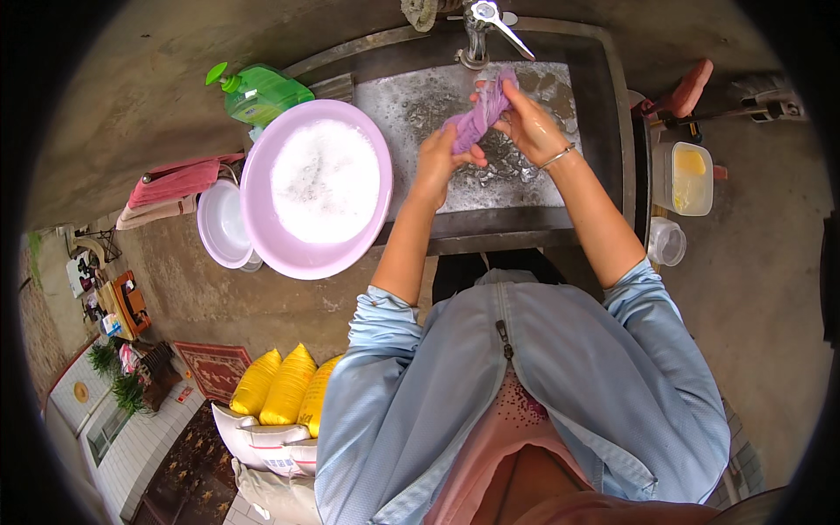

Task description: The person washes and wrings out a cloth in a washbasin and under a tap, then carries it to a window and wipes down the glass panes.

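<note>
A wet purple cloth (479, 115) is stretched between both hands over a wet stone sink (411, 96). My left hand (440, 156) grips its lower end. My right hand (525, 122), with a thin bangle on the wrist, grips the upper end just below the metal tap (483, 24). Both forearms are bare, with light blue sleeves pushed up past the elbows.
A big pink basin (262, 236) of soapy water sits on the sink's left edge, with a smaller pale basin (219, 229) beside it. A green pump bottle (260, 94) and pink towels (173, 182) lie further left. Plastic containers (687, 178) and a brush (687, 87) stand right. Yellow sacks (284, 385) lie below.
</note>
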A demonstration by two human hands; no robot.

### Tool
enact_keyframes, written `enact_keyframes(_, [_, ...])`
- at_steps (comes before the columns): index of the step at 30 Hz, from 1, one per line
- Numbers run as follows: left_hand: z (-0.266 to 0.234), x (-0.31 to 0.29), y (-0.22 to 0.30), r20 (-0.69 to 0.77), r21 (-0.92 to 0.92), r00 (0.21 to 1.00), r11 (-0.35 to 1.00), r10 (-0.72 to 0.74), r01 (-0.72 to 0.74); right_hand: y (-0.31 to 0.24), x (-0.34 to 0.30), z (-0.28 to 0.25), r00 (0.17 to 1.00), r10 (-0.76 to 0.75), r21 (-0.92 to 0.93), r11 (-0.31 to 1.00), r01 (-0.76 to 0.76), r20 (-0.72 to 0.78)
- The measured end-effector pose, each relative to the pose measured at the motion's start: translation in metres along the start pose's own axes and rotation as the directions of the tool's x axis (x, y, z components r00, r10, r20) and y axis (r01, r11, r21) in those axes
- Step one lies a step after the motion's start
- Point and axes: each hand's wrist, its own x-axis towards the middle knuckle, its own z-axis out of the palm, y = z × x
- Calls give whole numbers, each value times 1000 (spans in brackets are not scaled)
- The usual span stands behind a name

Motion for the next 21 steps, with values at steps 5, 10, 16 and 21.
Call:
enact_keyframes(5, [-6,6,-18,-256,-39,951,984,-176,172,-11,-8,18,996,-83,-541,840,54,-29])
enact_keyframes(10, [8,11,-5,-263,214,917,945,298,-246,-18,-16,24,960,-227,-774,574,268,165])
enact_keyframes(16, [10,17,10,-119,295,857,842,501,-452,-20,-9,9,945,-180,-796,509,327,273])
enact_keyframes(21, [-11,12,20,-293,26,847,889,444,-458,-33,-10,-6,983,-180,-644,749,156,29])
